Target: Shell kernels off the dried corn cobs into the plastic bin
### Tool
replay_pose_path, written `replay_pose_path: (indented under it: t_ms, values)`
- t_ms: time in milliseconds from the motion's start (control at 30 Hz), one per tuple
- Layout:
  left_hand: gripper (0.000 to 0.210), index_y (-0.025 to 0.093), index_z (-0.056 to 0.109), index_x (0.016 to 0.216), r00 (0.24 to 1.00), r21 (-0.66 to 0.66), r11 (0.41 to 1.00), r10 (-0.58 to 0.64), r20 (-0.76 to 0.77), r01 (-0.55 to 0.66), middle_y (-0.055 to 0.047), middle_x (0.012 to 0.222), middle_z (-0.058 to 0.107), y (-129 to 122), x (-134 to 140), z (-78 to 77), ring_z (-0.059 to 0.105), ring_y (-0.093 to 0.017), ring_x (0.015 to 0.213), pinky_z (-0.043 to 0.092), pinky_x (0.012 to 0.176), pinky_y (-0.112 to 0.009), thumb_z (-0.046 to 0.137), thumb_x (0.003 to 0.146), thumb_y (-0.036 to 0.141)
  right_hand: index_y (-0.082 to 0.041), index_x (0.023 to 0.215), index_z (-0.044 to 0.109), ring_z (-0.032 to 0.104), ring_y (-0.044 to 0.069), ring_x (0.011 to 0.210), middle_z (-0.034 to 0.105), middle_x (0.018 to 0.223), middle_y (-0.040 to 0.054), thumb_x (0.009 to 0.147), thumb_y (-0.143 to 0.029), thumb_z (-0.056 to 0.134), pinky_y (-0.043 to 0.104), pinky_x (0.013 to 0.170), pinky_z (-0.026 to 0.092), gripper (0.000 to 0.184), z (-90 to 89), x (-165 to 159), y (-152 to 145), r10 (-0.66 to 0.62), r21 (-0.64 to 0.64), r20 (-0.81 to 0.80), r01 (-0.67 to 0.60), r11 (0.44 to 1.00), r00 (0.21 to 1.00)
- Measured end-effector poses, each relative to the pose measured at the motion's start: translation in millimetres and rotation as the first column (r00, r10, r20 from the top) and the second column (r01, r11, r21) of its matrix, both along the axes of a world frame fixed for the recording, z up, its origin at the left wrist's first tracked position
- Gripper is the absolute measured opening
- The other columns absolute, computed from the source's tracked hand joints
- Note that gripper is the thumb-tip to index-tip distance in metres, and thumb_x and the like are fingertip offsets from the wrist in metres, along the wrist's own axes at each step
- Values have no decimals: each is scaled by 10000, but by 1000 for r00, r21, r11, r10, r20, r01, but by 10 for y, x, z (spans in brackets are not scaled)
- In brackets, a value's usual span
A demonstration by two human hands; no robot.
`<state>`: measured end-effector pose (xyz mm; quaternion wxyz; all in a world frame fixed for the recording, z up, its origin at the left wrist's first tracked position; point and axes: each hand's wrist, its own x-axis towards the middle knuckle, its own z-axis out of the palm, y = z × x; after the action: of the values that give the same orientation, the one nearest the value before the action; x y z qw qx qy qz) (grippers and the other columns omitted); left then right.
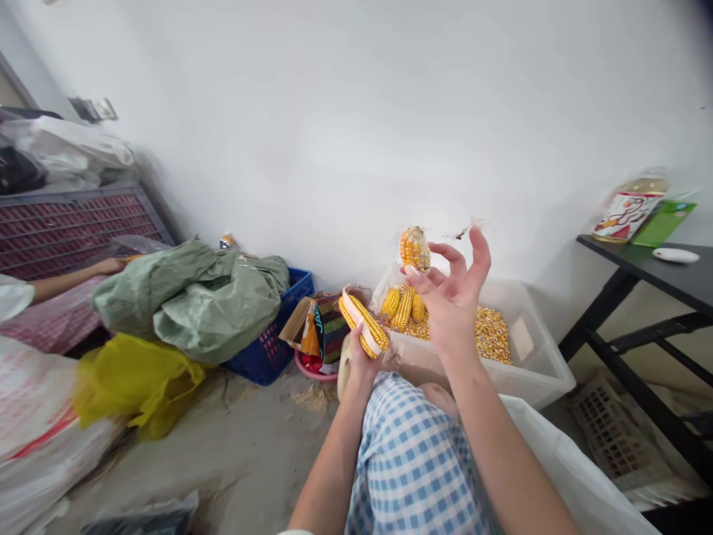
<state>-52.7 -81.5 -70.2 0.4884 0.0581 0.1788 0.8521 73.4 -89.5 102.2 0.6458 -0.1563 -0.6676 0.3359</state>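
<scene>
My left hand (361, 355) is wrapped round a long ear of corn (365, 325), tilted, with a pale strip running along it where kernels are gone. Higher up, my right hand (454, 290) pinches a short piece of corn (414, 249) between thumb and fingers, its pale end facing right. Another finger of that hand is raised, with fine dry strands at its tip. Below the hands stands a translucent plastic bin (543, 371). It holds loose kernels (491, 334) and several yellow ears (404, 306); my right hand and forearm hide part of it.
To the left, a blue crate (267, 345) carries a green cloth (194, 293), beside a yellow bag (134, 383). A pink basin (317, 373) with packages sits near my left hand. At right is a black table (657, 271) with a bottle (629, 208). Another person's arm (72, 282) reaches in from the left.
</scene>
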Motion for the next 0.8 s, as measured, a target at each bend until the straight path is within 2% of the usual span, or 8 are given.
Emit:
replay_pose_path:
  t_ms: [167, 267, 400, 533, 633, 733, 800]
  values:
    - [267, 132, 595, 858, 998, -52, 997, -59, -20, 58, -46, 703, 634, -29, 8, -22, 610, -148, 594, 503, 580, -257, 586, 707, 353, -371, 1360, 70, 556, 181, 934, 400, 1233, 95, 827, -255, 502, 371, 766, 518, 696, -8, -107, -63, -95, 16, -44, 96, 995, 994]
    - [255, 137, 592, 868, 999, -54, 997, -54, -9, 53, -49, 723, 637, -50, 6, -33, 612, -148, 605, 506, 601, -262, 578, 713, 340, -318, 1347, 171, 509, 223, 1051, 431, 1207, 111, 836, -261, 481, 405, 806, 497, 601, -95, -109, -13, -252, 97, -78, 259, 961, 965]
    - [264, 139, 593, 892, 1000, -77, 997, -26, -2, 26, -49, 712, 634, -73, 9, -34, 613, -159, 606, 506, 581, -271, 571, 715, 333, -285, 1261, 308, 496, 244, 1070, 473, 1159, 113, 811, -228, 520, 464, 837, 461, 501, -228, -24, 153, -485, 313, -103, 491, 813, 869]
    - [263, 131, 594, 895, 999, -83, 996, -23, 27, 25, -49, 713, 637, -93, 22, -28, 615, -160, 606, 511, 590, -278, 590, 706, 314, -275, 1157, 376, 516, 238, 1019, 520, 1087, 92, 765, -177, 568, 484, 824, 436, 447, -247, 153, 349, -549, 541, -140, 528, 655, 824]
    - [263, 119, 599, 886, 999, -93, 995, -18, 37, 21, -57, 705, 636, -104, 28, -27, 617, -162, 602, 513, 589, -277, 584, 709, 312, -256, 1066, 432, 510, 231, 987, 531, 1030, 80, 751, -169, 578, 473, 808, 423, 357, -119, 325, 483, -593, 612, -140, 540, 578, 793]
    - [281, 110, 598, 903, 999, -108, 994, -18, 32, 21, -68, 714, 637, -111, 32, -23, 620, -166, 609, 513, 589, -277, 586, 707, 310, -233, 1004, 473, 494, 227, 942, 515, 968, 82, 760, -169, 556, 456, 791, 411, 265, 121, 491, 594, -715, 615, -123, 618, 489, 688]
    - [290, 115, 592, 917, 999, -117, 993, 4, 32, 0, -67, 733, 638, -118, 39, -11, 621, -163, 617, 514, 607, -283, 600, 697, 304, -228, 1018, 482, 484, 221, 908, 495, 921, 80, 774, -142, 517, 447, 779, 400, 261, 295, 573, 646, -773, 641, -153, 657, 396, 616]
